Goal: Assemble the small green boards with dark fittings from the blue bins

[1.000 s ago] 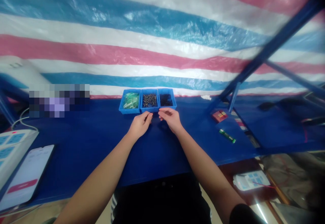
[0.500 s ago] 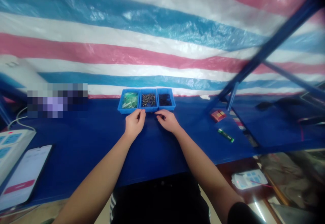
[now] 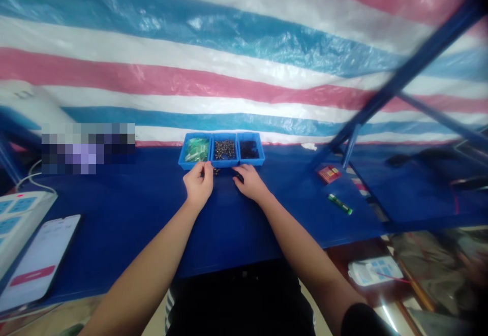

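Blue plastic bins (image 3: 224, 163) stand in a row, holding green packets (image 3: 197, 149), small metallic parts (image 3: 224, 149) and black pieces (image 3: 249, 149). Before them, the left hand (image 3: 199, 186) pinches narrowly beside loose metallic bits (image 3: 216, 171); the right hand (image 3: 251, 182) curls. What either holds, if anything, cannot be told.

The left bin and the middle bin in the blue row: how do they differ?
The left bin holds green, plastic-looking contents; the middle bin holds many small, metallic-looking pieces. The left bin sits at one end of the row, while the middle bin sits at its centre. The left bin looks wider in this view than the middle bin. Both are blue and open-topped.
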Demonstrator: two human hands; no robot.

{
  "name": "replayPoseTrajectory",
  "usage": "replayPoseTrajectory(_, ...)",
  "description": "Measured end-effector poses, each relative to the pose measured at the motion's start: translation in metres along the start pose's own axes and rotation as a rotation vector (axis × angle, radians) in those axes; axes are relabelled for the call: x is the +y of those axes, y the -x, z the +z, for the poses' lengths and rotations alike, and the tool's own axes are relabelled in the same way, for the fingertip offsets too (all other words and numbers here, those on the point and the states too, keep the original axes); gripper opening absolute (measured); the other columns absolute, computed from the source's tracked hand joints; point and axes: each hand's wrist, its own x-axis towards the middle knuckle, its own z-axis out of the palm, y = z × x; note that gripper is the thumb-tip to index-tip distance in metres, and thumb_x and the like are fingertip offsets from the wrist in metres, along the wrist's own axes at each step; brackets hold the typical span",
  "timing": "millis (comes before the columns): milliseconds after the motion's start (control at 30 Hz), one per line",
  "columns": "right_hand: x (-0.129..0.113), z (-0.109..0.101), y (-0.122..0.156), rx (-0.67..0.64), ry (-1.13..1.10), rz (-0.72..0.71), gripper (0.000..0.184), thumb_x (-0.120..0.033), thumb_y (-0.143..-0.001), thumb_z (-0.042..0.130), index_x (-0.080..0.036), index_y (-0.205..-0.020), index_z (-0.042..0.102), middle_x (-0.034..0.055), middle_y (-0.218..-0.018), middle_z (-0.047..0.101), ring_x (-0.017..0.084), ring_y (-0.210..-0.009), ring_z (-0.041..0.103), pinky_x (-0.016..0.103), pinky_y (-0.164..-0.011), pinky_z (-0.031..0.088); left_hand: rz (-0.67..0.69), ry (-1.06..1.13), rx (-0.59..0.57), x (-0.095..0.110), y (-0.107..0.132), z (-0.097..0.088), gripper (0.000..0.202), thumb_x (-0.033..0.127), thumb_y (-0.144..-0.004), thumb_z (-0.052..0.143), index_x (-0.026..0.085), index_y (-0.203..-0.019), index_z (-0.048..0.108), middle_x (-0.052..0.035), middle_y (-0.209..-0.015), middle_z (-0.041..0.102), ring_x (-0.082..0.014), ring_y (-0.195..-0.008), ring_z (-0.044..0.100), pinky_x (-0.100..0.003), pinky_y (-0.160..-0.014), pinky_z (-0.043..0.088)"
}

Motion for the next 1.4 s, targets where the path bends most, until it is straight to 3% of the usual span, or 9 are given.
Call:
replayPoseTrajectory(133,0.004,0.0,-0.002,-0.014,-0.025,-0.01,0.022,-0.013,-0.087,0.056,-0.019,-0.101,0.073,0.0105,-0.102,0.065,0.023,-0.097,0.057,0.04,-0.094,0.046,-0.12,0.226,0.269,-0.006,-0.014,-0.001,0.032,0.037,-0.093,0.043,0.019,-0.066,0.048,0.0051,-0.051,0.044,-0.009,-0.047,0.045,-0.022,-0.05,0.039)
replayPoseTrajectory(233,0.006,-0.004,-0.002,-0.007,-0.106,0.042,0.019,-0.015,-0.085,0.061,-0.019,-0.099,0.073,0.0086,-0.096,0.065,0.02,-0.089,0.06,0.036,-0.089,0.049,-0.249,0.353,0.482,-0.018,-0.024,0.0,0.031,0.035,-0.092,0.037,0.022,-0.064,0.032,0.0079,-0.049,0.032,-0.0079,-0.042,0.038,-0.021,-0.044,0.034)
replayPoseTrajectory(300,0.008,-0.006,-0.001,0.005,-0.168,0.083,0.019,-0.017,-0.082,0.065,-0.02,-0.099,0.072,0.0069,-0.093,0.065,0.018,-0.082,0.061,0.033,-0.084,0.05,-0.374,0.351,0.506,-0.024,-0.024,0.004,0.03,0.035,-0.091,0.035,0.022,-0.064,0.03,0.0084,-0.047,0.029,-0.0081,-0.041,0.037,-0.021,-0.042,0.033)
replayPoseTrajectory(367,0.01,-0.006,0.0,0.037,-0.242,0.127,0.019,-0.019,-0.079,0.069,-0.02,-0.097,0.072,0.0055,-0.089,0.066,0.016,-0.077,0.062,0.032,-0.08,0.051,-0.448,0.303,0.434,-0.027,-0.017,0.012,0.03,0.036,-0.09,0.036,0.022,-0.063,0.033,0.0078,-0.047,0.032,-0.0085,-0.043,0.042,-0.02,-0.044,0.037)
replayPoseTrajectory(500,0.004,0.0,0.0,0.11,-0.561,0.308,0.026,-0.031,-0.071,0.076,-0.02,-0.094,0.072,0.0041,-0.085,0.07,0.017,-0.075,0.066,0.031,-0.075,0.053,-0.441,0.373,0.185,-0.021,-0.001,0.027,0.03,0.036,-0.089,0.037,0.022,-0.063,0.034,0.0068,-0.047,0.033,-0.0099,-0.046,0.047,-0.022,-0.049,0.043)
replayPoseTrajectory(667,-0.01,0.005,-0.002,0.136,-0.923,0.453,0.038,-0.037,-0.06,0.083,-0.018,-0.091,0.07,0.0022,-0.077,0.071,0.014,-0.065,0.065,0.029,-0.067,0.054,-0.264,0.352,-0.153,-0.008,0.007,0.026,0.029,0.039,-0.089,0.044,0.02,-0.068,0.046,0.0034,-0.056,0.047,-0.0109,-0.055,0.051,-0.023,-0.059,0.046)
replayPoseTrajectory(867,-0.01,-0.002,-0.005,0.243,-1.064,0.552,0.046,-0.039,-0.055,0.085,-0.016,-0.091,0.068,0.0012,-0.073,0.07,0.012,-0.058,0.062,0.028,-0.062,0.053,0.01,0.139,-0.474,0.005,0.016,0.019,0.024,0.04,-0.087,0.054,0.022,-0.102,0.06,0.002,-0.072,0.062,-0.0121,-0.064,0.057,-0.025,-0.067,0.048)
replayPoseTrajectory(1267,-0.014,-0.009,-0.006,0.22,-1.081,0.524,0.042,-0.04,-0.058,0.084,-0.018,-0.089,0.067,0.0005,-0.071,0.07,0.012,-0.056,0.061,0.028,-0.061,0.054,0.057,0.161,-0.581,0.005,0.015,0.018,0.026,0.042,-0.089,0.054,0.021,-0.099,0.064,-0.002,-0.083,0.071,-0.0144,-0.072,0.064,-0.027,-0.071,0.05)
replayPoseTrajectory(1400,-0.014,-0.012,-0.006,0.188,-1.122,0.507,0.046,-0.039,-0.057,0.085,-0.018,-0.093,0.066,0.0001,-0.072,0.07,0.013,-0.059,0.063,0.029,-0.062,0.054,0.078,0.126,-0.563,0.004,0.015,0.019,0.027,0.043,-0.089,0.053,0.021,-0.101,0.064,-0.0022,-0.083,0.071,-0.0146,-0.071,0.063,-0.027,-0.071,0.05)
